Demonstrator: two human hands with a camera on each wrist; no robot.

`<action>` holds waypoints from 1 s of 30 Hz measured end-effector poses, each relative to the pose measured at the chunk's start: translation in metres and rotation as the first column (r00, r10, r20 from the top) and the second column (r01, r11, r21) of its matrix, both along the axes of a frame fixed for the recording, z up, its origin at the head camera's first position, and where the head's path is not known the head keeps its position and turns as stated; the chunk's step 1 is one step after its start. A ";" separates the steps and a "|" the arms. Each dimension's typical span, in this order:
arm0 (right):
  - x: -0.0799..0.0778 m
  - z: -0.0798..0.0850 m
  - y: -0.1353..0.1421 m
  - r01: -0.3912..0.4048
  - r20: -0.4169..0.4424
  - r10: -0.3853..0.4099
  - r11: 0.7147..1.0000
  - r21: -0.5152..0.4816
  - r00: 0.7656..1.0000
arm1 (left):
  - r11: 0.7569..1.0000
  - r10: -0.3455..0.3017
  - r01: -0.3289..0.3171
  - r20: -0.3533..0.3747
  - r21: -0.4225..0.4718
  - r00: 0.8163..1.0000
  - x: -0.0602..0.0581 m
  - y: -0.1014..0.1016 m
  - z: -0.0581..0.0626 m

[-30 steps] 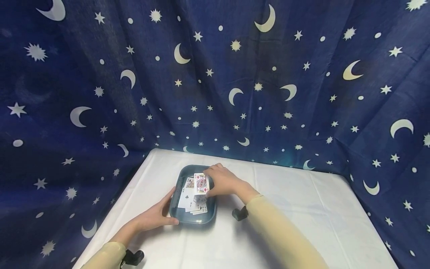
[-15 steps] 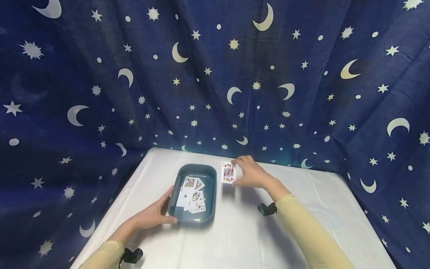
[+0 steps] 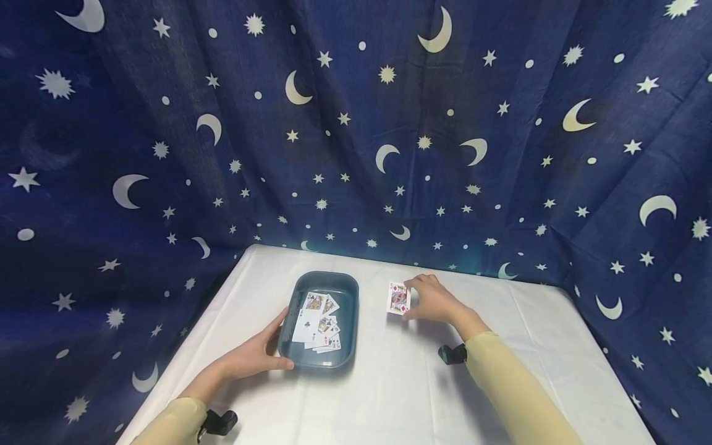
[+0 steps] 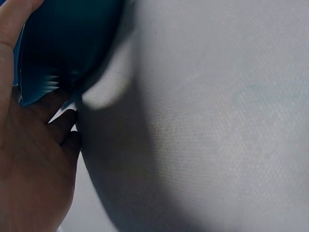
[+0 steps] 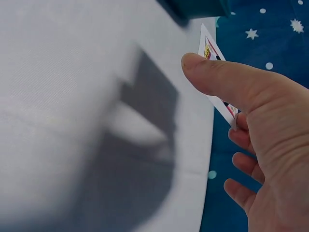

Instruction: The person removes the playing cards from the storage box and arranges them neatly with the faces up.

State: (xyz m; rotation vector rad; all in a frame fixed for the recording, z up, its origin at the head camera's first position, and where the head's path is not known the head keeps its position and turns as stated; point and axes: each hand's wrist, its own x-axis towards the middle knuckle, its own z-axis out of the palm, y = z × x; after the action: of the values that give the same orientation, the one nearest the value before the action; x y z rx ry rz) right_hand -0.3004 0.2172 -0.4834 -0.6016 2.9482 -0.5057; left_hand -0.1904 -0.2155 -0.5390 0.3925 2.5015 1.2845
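Observation:
To the right of a dark blue-green tray (image 3: 347, 309), my right hand (image 3: 436, 300) pinches a playing card (image 3: 398, 298) at its edges between thumb and fingers. It is a picture card of diamonds, face up, held above the white cloth. The right wrist view shows the thumb (image 5: 212, 75) on the same card, nearly edge-on. My left hand (image 3: 253, 353) holds the tray by its near left corner, fingers along the left side and thumb at the front. Inside the tray, several playing cards (image 3: 307, 324) lie face up and overlap.
A white cloth (image 3: 400, 383) covers the table under the tray. Dark blue curtains (image 3: 356, 154) with moons and stars hang behind it and at both sides. The card's shadow falls on the cloth.
My right hand has carried the diamond card from above the tray out to the right, then a little lower and nearer. The left hand has stayed on the tray.

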 end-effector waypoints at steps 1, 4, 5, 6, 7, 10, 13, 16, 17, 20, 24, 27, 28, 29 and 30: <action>0.000 -0.003 0.001 0.008 0.005 -0.008 1.000 0.001 1.000 | 1.000 0.001 -0.001 0.000 0.001 1.000 0.000 0.000 0.000; -0.001 -0.011 0.002 0.027 0.020 -0.027 1.000 -0.005 0.999 | 1.000 0.005 -0.005 0.000 0.000 1.000 0.001 0.000 0.000; -0.001 -0.014 0.002 0.033 0.027 -0.033 0.999 -0.004 0.999 | 1.000 0.006 -0.006 0.000 -0.003 1.000 0.001 -0.001 0.000; -0.001 -0.016 0.001 0.034 0.032 -0.033 0.999 -0.008 0.999 | 1.000 0.006 -0.006 0.000 -0.001 1.000 0.001 -0.001 0.000; -0.001 -0.019 0.000 0.034 0.038 -0.033 0.999 -0.013 0.999 | 1.000 0.005 -0.005 -0.003 -0.004 1.000 0.001 -0.001 0.000; -0.001 -0.027 -0.002 0.026 0.045 -0.025 1.000 -0.014 0.999 | 1.000 0.003 -0.003 -0.004 -0.010 1.000 0.002 -0.001 0.001; -0.001 -0.033 -0.004 0.025 0.051 -0.025 1.000 -0.010 0.998 | 1.000 0.005 -0.005 0.001 -0.014 1.000 0.002 -0.001 0.001; -0.001 -0.038 -0.006 0.040 0.070 -0.040 0.999 -0.008 0.997 | 1.000 0.009 -0.009 0.007 -0.017 1.000 0.002 -0.001 0.001; -0.001 -0.039 -0.007 0.046 0.079 -0.045 0.999 -0.010 0.996 | 1.000 0.010 -0.009 0.007 -0.015 1.000 0.002 -0.001 0.000; 0.000 -0.041 -0.009 0.051 0.101 -0.049 0.999 -0.017 0.994 | 1.000 0.012 -0.011 0.007 -0.022 1.000 0.002 0.000 0.000; 0.000 -0.043 -0.011 0.036 0.112 -0.034 0.999 -0.016 0.993 | 1.000 0.016 -0.016 0.009 -0.027 1.000 0.002 0.000 0.001; -0.001 -0.044 -0.012 0.027 0.106 -0.027 1.000 -0.003 0.994 | 1.000 0.014 -0.014 0.007 -0.024 1.000 0.002 -0.001 0.001; -0.002 -0.045 -0.012 0.028 0.105 -0.028 1.000 0.004 0.994 | 1.000 0.013 -0.013 0.006 -0.022 1.000 0.002 -0.001 0.001; -0.002 -0.045 -0.013 0.029 0.104 -0.030 1.000 0.010 0.994 | 1.000 0.012 -0.012 0.005 -0.021 1.000 0.002 -0.001 0.001; -0.003 -0.045 -0.013 0.031 0.102 -0.032 0.999 0.014 0.994 | 1.000 0.011 -0.011 0.006 -0.022 1.000 0.002 -0.001 0.002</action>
State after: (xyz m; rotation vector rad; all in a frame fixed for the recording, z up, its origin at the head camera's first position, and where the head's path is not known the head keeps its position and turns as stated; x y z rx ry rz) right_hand -0.3031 0.2043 -0.5286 -0.5128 2.8658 -0.5056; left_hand -0.1884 -0.2166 -0.5375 0.3694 2.5134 1.2599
